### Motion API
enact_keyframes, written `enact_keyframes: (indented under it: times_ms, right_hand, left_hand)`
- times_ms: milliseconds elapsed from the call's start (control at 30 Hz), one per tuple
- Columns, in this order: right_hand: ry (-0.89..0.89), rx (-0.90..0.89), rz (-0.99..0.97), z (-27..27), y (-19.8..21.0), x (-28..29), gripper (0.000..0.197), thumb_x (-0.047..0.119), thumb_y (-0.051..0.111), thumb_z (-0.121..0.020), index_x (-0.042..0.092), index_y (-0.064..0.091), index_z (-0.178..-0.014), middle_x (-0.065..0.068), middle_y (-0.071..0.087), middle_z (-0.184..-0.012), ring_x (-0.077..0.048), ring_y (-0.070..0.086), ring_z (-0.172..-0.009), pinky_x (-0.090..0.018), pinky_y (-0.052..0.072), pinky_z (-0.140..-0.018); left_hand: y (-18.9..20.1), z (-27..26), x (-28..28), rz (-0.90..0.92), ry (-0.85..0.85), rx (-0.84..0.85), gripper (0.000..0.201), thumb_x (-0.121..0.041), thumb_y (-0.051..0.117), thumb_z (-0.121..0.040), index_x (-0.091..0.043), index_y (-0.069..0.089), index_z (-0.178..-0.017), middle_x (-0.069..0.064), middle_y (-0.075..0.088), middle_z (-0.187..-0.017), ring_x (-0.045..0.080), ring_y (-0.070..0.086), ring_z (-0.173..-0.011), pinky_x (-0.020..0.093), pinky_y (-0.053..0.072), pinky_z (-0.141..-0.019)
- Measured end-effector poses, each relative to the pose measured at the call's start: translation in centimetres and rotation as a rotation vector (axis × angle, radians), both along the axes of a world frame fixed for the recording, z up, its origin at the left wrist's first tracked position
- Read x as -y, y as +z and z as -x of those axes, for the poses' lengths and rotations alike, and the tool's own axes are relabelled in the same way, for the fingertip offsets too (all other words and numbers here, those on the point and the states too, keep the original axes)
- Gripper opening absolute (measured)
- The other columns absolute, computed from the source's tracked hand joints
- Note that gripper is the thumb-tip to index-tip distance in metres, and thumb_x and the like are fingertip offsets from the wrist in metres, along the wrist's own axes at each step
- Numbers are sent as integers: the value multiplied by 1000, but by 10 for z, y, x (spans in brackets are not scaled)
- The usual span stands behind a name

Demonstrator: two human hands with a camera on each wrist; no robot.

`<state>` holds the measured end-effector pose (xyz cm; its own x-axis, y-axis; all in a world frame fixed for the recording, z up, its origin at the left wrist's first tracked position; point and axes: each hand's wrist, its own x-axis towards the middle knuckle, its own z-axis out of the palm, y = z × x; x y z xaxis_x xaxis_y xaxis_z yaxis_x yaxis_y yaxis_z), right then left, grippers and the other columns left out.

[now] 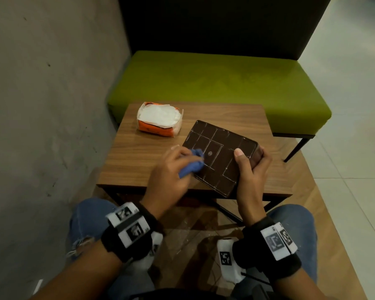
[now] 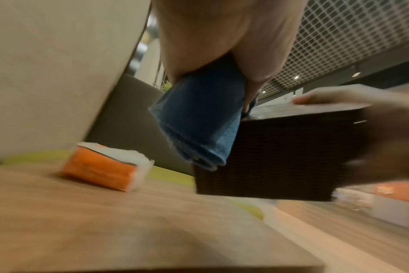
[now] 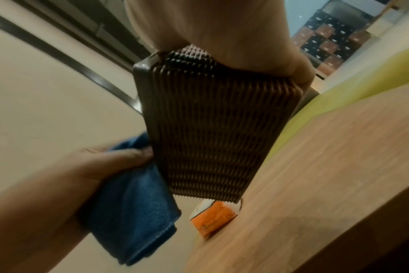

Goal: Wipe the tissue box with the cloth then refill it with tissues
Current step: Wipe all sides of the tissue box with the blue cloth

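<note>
Nearest, two forearms in black wrist straps with white coded markers, above knees in blue jeans, the left knee torn; just beyond, left hand (image 1: 168, 169) clenched round a bunched blue cloth (image 1: 193, 162), pressing it against the left part of the flat upturned face of the tissue box (image 1: 220, 156); in the left wrist view, cloth (image 2: 200, 118) hanging folded from between thumb and fingers down over the box's corner; right hand (image 1: 250, 169) grasping the right end of the same box, thumb flat on the upturned face, fingers wrapped round the far side; dark brown box, woven ribbed sides plain in the right wrist view (image 3: 213, 129), flat face ruled with pale lines and a small round mark at the centre; held tilted, near corner raised past the table's front edge, far end low over the wooden table (image 1: 139, 161), contact there not clear; farther back and to the left, well apart from the box, an orange pack of tissues (image 1: 159, 119) lying on the tabletop, torn open on top with white sheets showing; behind the table, a green padded bench (image 1: 225, 79) with a dark backrest; grey wall on the left, pale tiled floor on the right.
</note>
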<state>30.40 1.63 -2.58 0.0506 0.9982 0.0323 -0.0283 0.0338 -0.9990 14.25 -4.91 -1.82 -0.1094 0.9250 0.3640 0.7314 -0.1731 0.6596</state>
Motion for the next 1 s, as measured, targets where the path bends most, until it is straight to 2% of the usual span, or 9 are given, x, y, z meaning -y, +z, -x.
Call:
enact_keyframes:
  times_ms: [100, 200, 300, 433, 567, 667, 733, 833, 1000]
  right_hand:
    - [13, -13, 12, 1, -2, 0, 45, 62, 67, -68, 53, 43, -104, -10, 54, -121, -27, 59, -110, -52, 54, -91]
    - [46, -6, 23, 0, -4, 3, 46, 64, 68, -66, 55, 42, -103, -12, 52, -123, -29, 59, -112, -50, 56, -89]
    - [40, -34, 40, -1, -5, 1, 47, 63, 68, -66, 53, 43, -104, -13, 52, -125, -28, 60, -111, -43, 57, -85]
    - [58, -5, 54, -7, -9, 2, 48, 68, 70, -64, 56, 43, -102, -11, 51, -126, -28, 58, -114, -52, 54, -91]
    - [142, -157, 92, -12, -6, -1, 51, 48, 66, -75, 32, 43, -118, -1, 58, -120, -22, 65, -108, -42, 59, -86]
    - [263, -218, 155, -19, 2, -7, 58, 37, 58, -82, 18, 39, -133, -5, 60, -124, -22, 68, -105, -42, 60, -84]
    - [354, -180, 204, -23, 8, -14, 60, 36, 58, -83, 18, 41, -138, -11, 61, -129, -28, 67, -109, -48, 58, -87]
    - [495, -128, 275, -28, 18, -24, 63, 40, 60, -83, 16, 44, -139, -19, 61, -130, -34, 67, -107, -45, 60, -81]
    - [425, -53, 207, -33, 27, -33, 112, 80, 69, -57, 30, 31, -149, -14, 52, -142, -32, 59, -122, -57, 48, -99]
  left_hand:
    - [-5, -13, 13, 7, -129, -23, 32, -9, 58, -84, -18, 65, -113, -3, 55, -110, 10, 50, -105, 29, 46, -88]
    - [-11, 10, 2, 48, 88, 17, 30, -4, 60, -83, -18, 67, -109, -3, 57, -108, 14, 51, -103, 38, 50, -83]
    - [-7, 3, 12, 37, -37, -51, 27, -17, 57, -84, -19, 65, -110, -3, 56, -107, 11, 51, -100, 30, 49, -83]
    - [-15, 11, 15, 116, -17, -95, 30, -18, 54, -85, -27, 62, -112, -5, 55, -108, 10, 50, -97, 25, 46, -78]
    - [-9, 41, -7, 218, 264, 333, 19, -18, 63, -87, -17, 69, -104, 2, 64, -106, 18, 60, -100, 14, 43, -83]
    - [8, 43, -5, 433, 146, 791, 34, -52, 59, -79, -26, 70, -98, -4, 73, -101, 16, 66, -101, 24, 47, -83]
    - [13, 44, 0, 496, 41, 911, 50, -69, 66, -57, -33, 71, -90, -10, 74, -93, 7, 69, -90, 24, 51, -77]
    - [8, 45, 2, 640, -61, 990, 85, -66, 84, -27, -26, 63, -100, -5, 75, -91, 10, 71, -84, 25, 53, -72]
    - [-9, 36, -1, 647, -81, 1163, 93, -56, 86, -40, -15, 57, -118, 10, 71, -106, 22, 70, -89, 34, 56, -75]
